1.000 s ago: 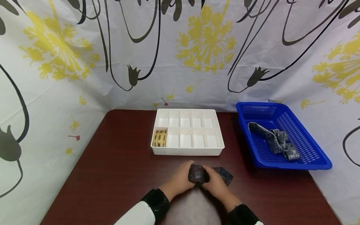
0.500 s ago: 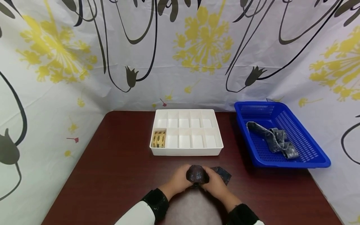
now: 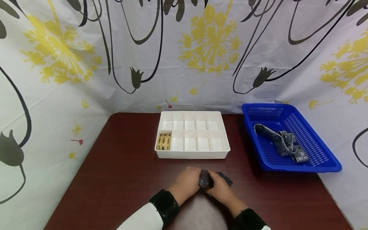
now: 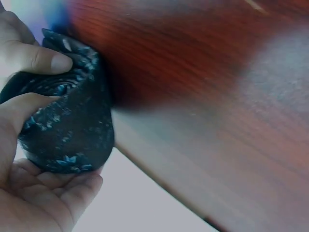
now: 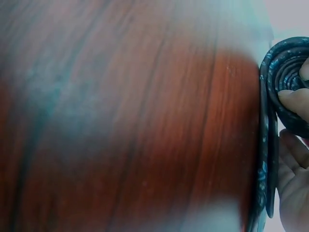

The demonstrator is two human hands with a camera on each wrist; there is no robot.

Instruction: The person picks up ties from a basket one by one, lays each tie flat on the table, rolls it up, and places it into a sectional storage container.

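A dark patterned necktie (image 3: 205,180), coiled into a roll, is held upright between both hands in front of the white tray. My left hand (image 3: 186,181) grips the roll from the left; in the left wrist view its thumb lies on the roll and other fingers stretch beneath. From the other side, my right hand (image 3: 221,189) pinches it, with the thumb at the coil's centre in the right wrist view. The necktie's loose tail (image 5: 263,179) hangs down there in two layers, and its end shows beyond the right hand in the head view.
The white compartment tray (image 3: 192,154) has a rolled yellow patterned necktie (image 3: 164,141) in its front left compartment. At the right, a blue perforated basket (image 3: 299,169) holds a crumpled grey necktie (image 3: 283,143). A patterned cloth (image 3: 184,80) hangs behind the brown table (image 3: 120,179).
The roll has turned between the hands and shows narrower in the head view. My left hand has shifted slightly right, and less of the loose tail shows beyond my right hand.
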